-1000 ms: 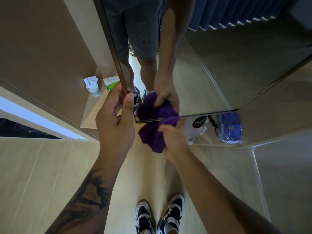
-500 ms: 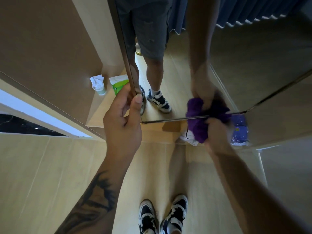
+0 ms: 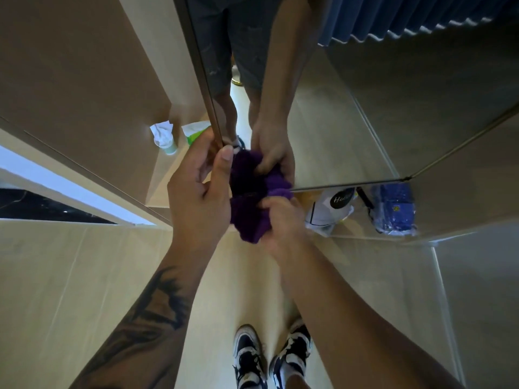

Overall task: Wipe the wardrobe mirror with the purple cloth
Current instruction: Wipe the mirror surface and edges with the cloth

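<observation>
Right hand (image 3: pixel 283 223) grip clamps purple cloth (image 3: pixel 250 217) at mirror (image 3: pixel 351 122) corner; left hand (image 3: pixel 196 197) grips frame edge (image 3: pixel 209 108)

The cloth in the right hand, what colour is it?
Deep purple; the cloth shows best in the head view, gripped by the right hand.

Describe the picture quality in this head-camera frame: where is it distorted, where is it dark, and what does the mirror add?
Head view: the wide-angle lens bends the straight mirror frame and floor lines outward; the crumpled purple cloth is so dark that its folds vanish; the mirrored wardrobe door doubles the right hand and cloth; a bright white strip glares at left; the left hand is sharp.
</observation>
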Motion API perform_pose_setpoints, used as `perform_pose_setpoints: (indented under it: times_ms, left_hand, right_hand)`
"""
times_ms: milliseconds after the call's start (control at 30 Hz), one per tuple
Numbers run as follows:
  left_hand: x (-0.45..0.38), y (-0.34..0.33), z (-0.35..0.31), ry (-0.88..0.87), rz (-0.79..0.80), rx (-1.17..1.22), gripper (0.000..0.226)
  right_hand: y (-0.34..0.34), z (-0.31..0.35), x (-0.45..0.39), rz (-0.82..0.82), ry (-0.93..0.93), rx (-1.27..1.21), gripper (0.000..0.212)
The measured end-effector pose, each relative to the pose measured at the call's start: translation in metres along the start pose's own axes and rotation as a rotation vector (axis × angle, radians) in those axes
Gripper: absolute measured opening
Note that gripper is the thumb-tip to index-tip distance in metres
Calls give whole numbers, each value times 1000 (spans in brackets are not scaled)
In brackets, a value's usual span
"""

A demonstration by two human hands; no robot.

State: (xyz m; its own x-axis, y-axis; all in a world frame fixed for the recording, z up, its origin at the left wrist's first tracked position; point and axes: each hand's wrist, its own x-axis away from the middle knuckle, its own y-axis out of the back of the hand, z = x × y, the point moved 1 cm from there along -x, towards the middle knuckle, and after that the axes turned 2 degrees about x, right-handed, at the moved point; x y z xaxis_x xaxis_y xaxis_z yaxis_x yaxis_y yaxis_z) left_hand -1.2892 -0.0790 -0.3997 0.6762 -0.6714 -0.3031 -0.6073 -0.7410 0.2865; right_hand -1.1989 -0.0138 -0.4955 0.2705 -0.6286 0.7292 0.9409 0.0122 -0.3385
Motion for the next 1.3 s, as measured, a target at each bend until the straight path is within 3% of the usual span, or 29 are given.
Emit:
perform_pose_setpoints:
  times_ms: [67,167,300,400,500,633,800,900,1000,1100,1233,1300]
  left_hand:
    - [-1,1,-1,2,12,-3,9]
    - [-5,2,-2,20,27,8,9]
    - [-8,1,-4,39,29,17,8]
    - [-9,-3,-1,66,18,21,10]
    - [-12,-4,0,87,17,23,18]
    - [-18,-7,-3,148,20,59,11]
    - [-10,-24,-23,304,-89,39,17]
    - [-8,-31,-46,325,-136,12,38]
    - [-1,-30,-85,347,-239,-56,67]
    - [13,-36,-131,155,-254,-213,74]
    - [17,-72,-184,-203,-102,-478,81]
    - [10,-89,-205,-242,-79,-504,87]
  right_hand:
    - [20,18,-10,-80,19,39,58]
    - [57,53,-19,-178,31,18,34]
    - [115,94,-37,-269,50,-61,64]
    - [153,120,-48,-389,120,-85,56]
    - [187,136,-59,-468,250,-37,64]
    - [168,177,-4,-290,420,85,63]
    - [148,202,47,-303,599,266,60]
    - [141,213,75,-471,628,356,50]
    - [143,201,86,-485,645,439,54]
    - [143,196,87,-426,610,476,51]
    - [143,214,94,-413,510,519,43]
    - [141,227,103,-397,576,509,38]
